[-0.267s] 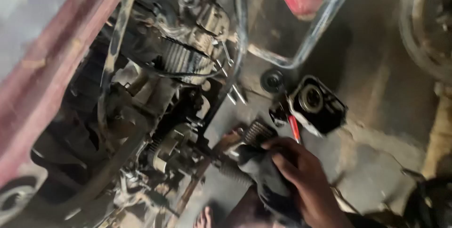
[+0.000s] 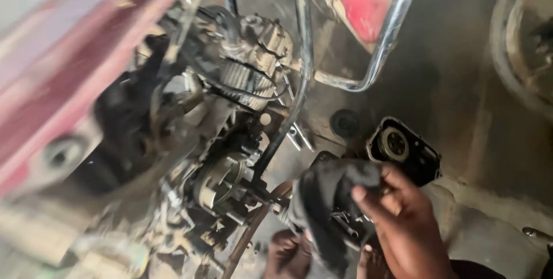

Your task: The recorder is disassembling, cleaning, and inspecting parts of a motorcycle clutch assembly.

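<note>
While right hand (image 2: pixel 406 227) grip pinches dark rag (image 2: pixel 328 198), left hand (image 2: pixel 286 254) apparently curled below.

**A:** Item one, lower right of the frame?
**B:** Right hand (image 2: pixel 403 224): bare, broad, with short nails showing on the fingertips (image 2: pixel 358 194).
**A:** Clothing?
**B:** A dark strip of fabric (image 2: pixel 478 268) at the bottom edge, just beside the wrist. Whether it is a sleeve or another garment cannot be told.
**A:** Item two?
**B:** A bare part (image 2: pixel 287 253) at lower centre, blurred. Cannot tell whether it is a hand or a foot.
</note>
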